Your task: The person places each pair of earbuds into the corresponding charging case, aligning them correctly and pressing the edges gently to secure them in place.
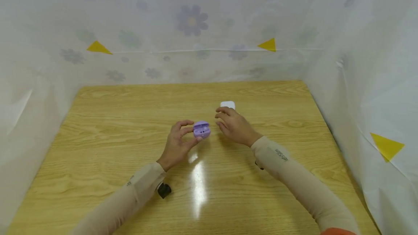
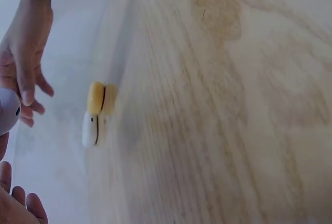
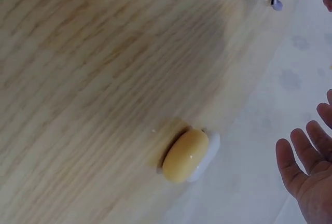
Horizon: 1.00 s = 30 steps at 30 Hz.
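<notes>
My left hand (image 1: pixel 177 144) grips a small purple earbud case (image 1: pixel 202 134) between thumb and fingers, its lid raised and dark spots showing inside. In the left wrist view the rounded purple case (image 2: pixel 7 111) shows at the left edge. My right hand (image 1: pixel 236 128) hovers just right of the case, fingers loosely bent and holding nothing. Past its fingertips lies a white case (image 1: pixel 227 104), partly covered by the hand in the head view. A yellow case (image 3: pixel 185 155) lies against the white one, hidden in the head view. The right wrist view shows the right palm (image 3: pixel 317 187) with fingers spread.
The wooden table (image 1: pixel 114 126) reaches back to a flower-printed white sheet (image 1: pixel 192 64), with more sheeting at both sides. Yellow tape pieces (image 1: pixel 268 45) mark the sheet. A small purple-and-dark item (image 3: pixel 275 0) appears far off in the right wrist view. Black wrist devices (image 1: pixel 164 190) sit under the sleeves.
</notes>
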### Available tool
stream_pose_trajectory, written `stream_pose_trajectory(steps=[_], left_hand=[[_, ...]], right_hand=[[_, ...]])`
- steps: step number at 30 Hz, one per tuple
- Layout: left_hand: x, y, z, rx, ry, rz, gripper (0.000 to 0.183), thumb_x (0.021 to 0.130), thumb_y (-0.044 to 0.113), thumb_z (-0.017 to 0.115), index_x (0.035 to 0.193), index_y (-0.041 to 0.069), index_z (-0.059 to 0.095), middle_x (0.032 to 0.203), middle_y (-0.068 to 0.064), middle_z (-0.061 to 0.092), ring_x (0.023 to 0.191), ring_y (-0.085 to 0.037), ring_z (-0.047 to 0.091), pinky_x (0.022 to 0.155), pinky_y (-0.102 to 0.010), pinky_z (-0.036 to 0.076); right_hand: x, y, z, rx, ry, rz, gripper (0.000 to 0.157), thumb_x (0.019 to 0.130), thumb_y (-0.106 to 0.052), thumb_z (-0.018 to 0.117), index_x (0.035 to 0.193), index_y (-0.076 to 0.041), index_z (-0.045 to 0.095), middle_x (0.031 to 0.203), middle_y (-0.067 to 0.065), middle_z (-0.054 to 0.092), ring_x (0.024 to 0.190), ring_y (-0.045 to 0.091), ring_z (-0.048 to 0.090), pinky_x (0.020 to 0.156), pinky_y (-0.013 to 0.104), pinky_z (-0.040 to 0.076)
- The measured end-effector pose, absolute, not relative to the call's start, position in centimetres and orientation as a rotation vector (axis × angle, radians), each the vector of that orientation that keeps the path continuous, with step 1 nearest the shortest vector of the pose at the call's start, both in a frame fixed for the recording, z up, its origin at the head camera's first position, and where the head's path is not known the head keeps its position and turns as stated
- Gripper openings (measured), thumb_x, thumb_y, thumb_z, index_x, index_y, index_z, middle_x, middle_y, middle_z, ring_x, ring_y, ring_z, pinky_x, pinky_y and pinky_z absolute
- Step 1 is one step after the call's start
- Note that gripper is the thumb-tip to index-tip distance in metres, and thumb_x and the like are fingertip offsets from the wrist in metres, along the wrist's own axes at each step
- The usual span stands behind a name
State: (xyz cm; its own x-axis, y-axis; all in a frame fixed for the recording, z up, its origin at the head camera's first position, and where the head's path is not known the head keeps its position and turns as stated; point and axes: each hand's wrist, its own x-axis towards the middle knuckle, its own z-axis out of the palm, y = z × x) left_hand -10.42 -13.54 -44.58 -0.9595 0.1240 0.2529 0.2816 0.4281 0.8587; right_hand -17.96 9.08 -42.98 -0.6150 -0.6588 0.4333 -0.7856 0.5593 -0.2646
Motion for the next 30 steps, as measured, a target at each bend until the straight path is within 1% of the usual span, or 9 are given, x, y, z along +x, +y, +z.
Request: stream_pose_trajectory(steps=[5,10,13,14,17,20,21,24,30], left_hand=[[-10.6,-14.4,-44.1,-0.336,-2.509,-1.557,0.029,0.079,0.013,0.078,0.104,0.0,0.071,0.127,-0.012,0.056,0.124,-0.032,0.046,0.102,-0.048,0.035],[-10.7,-14.9,-44.0,-0.329,-2.493,-1.57,0.029,0.079,0.013,0.077,0.104,0.001,0.071,0.127,-0.012,0.056,0.125,-0.031,0.045,0.103,-0.048,0.033],[-10.9,-15.1,-43.8,-0.341,-2.494,-1.571,0.03,0.08,0.015,0.077,0.105,0.002,0.071,0.129,-0.012,0.055,0.126,-0.031,0.043,0.1,-0.046,0.034],[-11.0,-15.2,-43.6,-0.344,-2.495,-1.566,0.03,0.08,0.016,0.077,0.106,0.002,0.071,0.129,-0.011,0.054,0.126,-0.03,0.043,0.098,-0.045,0.036],[-11.6,-15.7,-43.1,-0.351,-2.49,-1.532,0.03,0.08,0.016,0.077,0.106,0.001,0.071,0.13,-0.012,0.053,0.126,-0.03,0.042,0.097,-0.044,0.036],[-12.3,-16.3,-42.7,-0.336,-2.472,-1.505,0.03,0.081,0.015,0.076,0.106,-0.001,0.07,0.13,-0.013,0.053,0.126,-0.03,0.042,0.101,-0.048,0.035],[-12.5,-16.6,-42.5,-0.328,-2.465,-1.505,0.029,0.081,0.014,0.076,0.106,-0.001,0.07,0.13,-0.014,0.053,0.127,-0.031,0.042,0.104,-0.05,0.033],[-12.9,-17.2,-42.2,-0.303,-2.458,-1.514,0.029,0.081,0.013,0.076,0.106,-0.001,0.07,0.13,-0.014,0.053,0.127,-0.031,0.041,0.106,-0.053,0.032],[-13.2,-18.0,-42.4,-0.264,-2.453,-1.535,0.03,0.081,0.014,0.076,0.105,-0.002,0.07,0.13,-0.014,0.053,0.127,-0.031,0.041,0.106,-0.05,0.031]], right_hand=[[-18.6,8.1,-44.5,1.229,-2.613,0.631,0.021,0.091,-0.011,0.062,0.108,0.0,0.064,0.121,0.016,0.06,0.112,0.028,0.06,0.094,0.038,0.051],[-19.4,6.0,-46.2,1.295,-2.715,0.589,0.027,0.093,-0.013,0.058,0.117,0.0,0.061,0.123,0.015,0.06,0.114,0.028,0.059,0.099,0.039,0.049],[-19.5,4.6,-46.9,1.335,-2.774,0.595,0.03,0.094,-0.015,0.055,0.121,-0.003,0.061,0.124,0.016,0.06,0.113,0.029,0.059,0.099,0.042,0.048],[-19.5,4.2,-47.1,1.343,-2.792,0.603,0.031,0.094,-0.016,0.054,0.123,-0.005,0.061,0.125,0.016,0.06,0.114,0.029,0.059,0.1,0.042,0.048],[-19.4,3.1,-47.5,1.367,-2.805,0.591,0.033,0.095,-0.016,0.054,0.126,-0.008,0.059,0.127,0.017,0.06,0.115,0.031,0.059,0.1,0.044,0.047],[-19.3,2.3,-47.6,1.365,-2.825,0.545,0.038,0.094,-0.016,0.054,0.132,-0.009,0.053,0.132,0.016,0.057,0.118,0.03,0.057,0.102,0.044,0.046],[-19.3,2.1,-47.5,1.364,-2.828,0.533,0.04,0.093,-0.015,0.054,0.133,-0.009,0.051,0.133,0.016,0.057,0.119,0.031,0.057,0.103,0.044,0.046],[-19.2,1.4,-47.3,1.363,-2.849,0.537,0.044,0.093,-0.015,0.056,0.136,-0.008,0.048,0.136,0.016,0.054,0.121,0.031,0.055,0.103,0.044,0.045],[-19.2,0.2,-47.5,1.381,-2.851,0.521,0.046,0.093,-0.017,0.057,0.137,-0.009,0.048,0.138,0.014,0.052,0.12,0.031,0.055,0.101,0.044,0.046]])
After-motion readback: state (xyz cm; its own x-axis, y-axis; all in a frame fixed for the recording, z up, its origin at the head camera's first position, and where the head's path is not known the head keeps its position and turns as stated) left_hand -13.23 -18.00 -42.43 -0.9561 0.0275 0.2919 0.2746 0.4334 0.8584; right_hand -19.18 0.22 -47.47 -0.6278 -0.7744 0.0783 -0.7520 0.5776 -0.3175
